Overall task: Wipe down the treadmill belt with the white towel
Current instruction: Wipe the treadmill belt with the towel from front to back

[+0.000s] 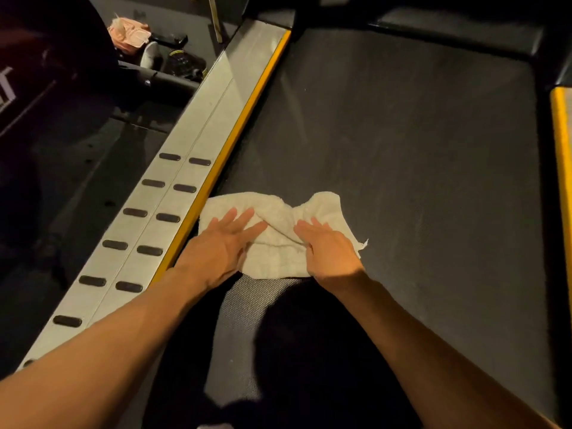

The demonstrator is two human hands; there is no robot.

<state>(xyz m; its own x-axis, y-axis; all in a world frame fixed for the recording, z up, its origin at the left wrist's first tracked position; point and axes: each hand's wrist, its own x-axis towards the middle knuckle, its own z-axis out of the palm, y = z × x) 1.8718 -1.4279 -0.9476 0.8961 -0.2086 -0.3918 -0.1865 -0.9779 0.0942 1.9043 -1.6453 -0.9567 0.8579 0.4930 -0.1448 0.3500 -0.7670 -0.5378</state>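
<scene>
Step in hand: mid-wipe, on the near-left patch of the belt. The white terry towel [278,253] lies bunched on the dark textured rubber treadmill belt [402,150] with a ridge folded across its middle. Its left edge touches the yellow edge strip [247,100] that borders the silver ribbed side rail [198,125]. The left hand [221,243] lies flat on the towel's left half: grip spread, fingers straight and fanned, pressing, not pinching. The right hand [328,249] sits palm-down on the right half with fingers extended over the cloth. That grip reads as spread too, but the thumb is hidden against the fold, so I can't rule out a light tuck of fabric. Both forearms reach in from the near end. Progress, my read: early to middle. Most of the belt ahead, and across to the right-hand yellow strip [561,150], lies beyond the towel. There are faint streaks further up; I can't tell if they're wipe marks or glare. Next move calls for flattening the ridge so more cloth makes contact, then even palm pressure and a push forward or a sweep right in overlapping lanes. Watch for the towel edge catching at the left strip and the frayed right corner dragging. The pink bundle [130,32] beyond the rail is well apart and not a factor.
</scene>
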